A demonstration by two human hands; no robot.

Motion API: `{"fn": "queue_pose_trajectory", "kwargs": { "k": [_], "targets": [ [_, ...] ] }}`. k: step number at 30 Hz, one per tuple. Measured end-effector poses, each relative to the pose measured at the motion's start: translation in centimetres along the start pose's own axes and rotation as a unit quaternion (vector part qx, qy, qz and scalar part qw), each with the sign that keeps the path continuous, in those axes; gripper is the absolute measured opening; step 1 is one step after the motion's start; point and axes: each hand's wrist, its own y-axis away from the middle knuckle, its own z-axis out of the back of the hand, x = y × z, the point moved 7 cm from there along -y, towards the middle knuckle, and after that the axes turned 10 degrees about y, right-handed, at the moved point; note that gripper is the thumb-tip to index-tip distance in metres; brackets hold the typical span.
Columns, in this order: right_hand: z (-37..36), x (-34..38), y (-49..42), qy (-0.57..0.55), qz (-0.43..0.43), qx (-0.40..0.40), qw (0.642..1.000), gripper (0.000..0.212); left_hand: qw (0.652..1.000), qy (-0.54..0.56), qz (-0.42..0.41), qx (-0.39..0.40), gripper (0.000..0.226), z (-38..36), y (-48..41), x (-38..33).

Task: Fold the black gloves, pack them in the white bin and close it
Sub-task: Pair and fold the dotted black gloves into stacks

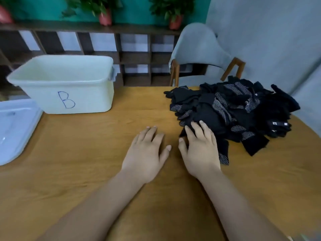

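A heap of black gloves (231, 112) with white dotted palms lies on the right side of the wooden table (86, 162). The white bin (66, 84), marked with a blue "B", stands open at the back left. Its lid (15, 127) lies flat at the left edge of the table. My right hand (199, 148) rests with straight fingers on the near left edge of the glove heap. My left hand (147, 150) lies flat on the bare table just beside it, holding nothing.
A grey chair (199, 54) with wooden legs stands behind the table, beyond the gloves. A dark wooden shelf (135, 54) runs along the back wall, with potted plants (104, 11) on top. A grey wall is at the right.
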Motion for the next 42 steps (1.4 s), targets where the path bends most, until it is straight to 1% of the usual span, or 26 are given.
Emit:
{"fn": "queue_pose_trajectory", "kwargs": {
  "k": [5, 8, 10, 13, 16, 18, 21, 23, 25, 28, 31, 34, 35, 37, 38, 40, 42],
  "targets": [
    [1.9, -0.2, 2.1, -0.016, 0.017, -0.095, 0.995, 0.043, 0.997, -0.033, -0.039, -0.063, 0.05, 1.1, 2.9, -1.5],
    [2.5, -0.3, 3.6, -0.03, 0.025, -0.111, 0.993, 0.038, 0.994, -0.032, -0.054, -0.092, 0.049, 1.7, 6.0, -1.7],
    [2.7, 0.0, 4.8, -0.044, 0.05, -0.106, 0.992, 0.036, 0.994, -0.029, -0.044, -0.097, 0.051, 2.1, 7.9, -1.0],
    [2.9, 1.3, 6.7, -0.073, 0.131, -0.081, 0.985, 0.041, 0.995, -0.025, -0.019, -0.09, 0.057, 2.5, 9.8, 0.4],
    [3.8, 2.5, 8.1, -0.103, 0.205, -0.069, 0.971, 0.038, 0.995, 0.007, 0.011, -0.103, 0.06, 2.8, 10.3, 1.0],
    [4.1, 2.9, 8.3, -0.118, 0.225, -0.051, 0.966, 0.044, 0.993, 0.015, 0.011, -0.114, 0.059, 3.0, 10.3, 0.9],
    [3.7, 3.3, 8.2, -0.123, 0.229, -0.029, 0.965, 0.05, 0.993, 0.024, -0.009, -0.116, 0.055, 3.2, 10.3, 0.6],
    [3.6, 3.9, 8.4, -0.12, 0.254, -0.041, 0.959, 0.048, 0.993, 0.023, -0.024, -0.112, 0.052, 3.3, 10.3, 0.3],
    [3.6, 4.3, 8.7, -0.14, 0.272, -0.058, 0.95, 0.043, 0.994, 0.023, -0.03, -0.105, 0.049, 3.1, 10.2, 0.2],
    [3.3, 4.1, 8.6, -0.187, 0.267, -0.066, 0.943, 0.035, 0.994, 0.029, -0.011, -0.1, 0.047, 3.0, 9.9, 0.7],
    [3.1, 3.9, 8.3, -0.201, 0.256, -0.082, 0.942, 0.024, 0.994, 0.036, -0.01, -0.099, 0.047, 2.9, 9.9, 0.9],
    [3.2, 5.3, 8.9, -0.21, 0.272, -0.1, 0.934, 0.021, 0.994, 0.048, -0.006, -0.102, 0.047, 2.9, 9.9, 1.3],
    [3.2, 6.0, 9.0, -0.205, 0.281, -0.1, 0.932, 0.021, 0.994, 0.049, -0.006, -0.102, 0.048, 2.9, 10.0, 1.4],
    [2.7, 6.8, 9.1, -0.185, 0.278, -0.075, 0.94, 0.033, 0.994, 0.05, -0.016, -0.093, 0.051, 3.0, 10.1, 1.4],
    [2.5, 6.9, 8.9, -0.179, 0.267, -0.06, 0.945, 0.041, 0.995, 0.046, -0.024, -0.087, 0.053, 2.9, 10.1, 1.3],
    [2.6, 6.3, 8.6, -0.184, 0.237, -0.044, 0.953, 0.047, 0.996, 0.032, -0.035, -0.076, 0.056, 2.7, 10.2, 1.0],
    [3.3, 5.0, 8.1, -0.171, 0.198, -0.075, 0.962, 0.049, 0.997, 0.022, -0.026, -0.069, 0.059, 2.6, 10.3, 1.0]
  ]
}}
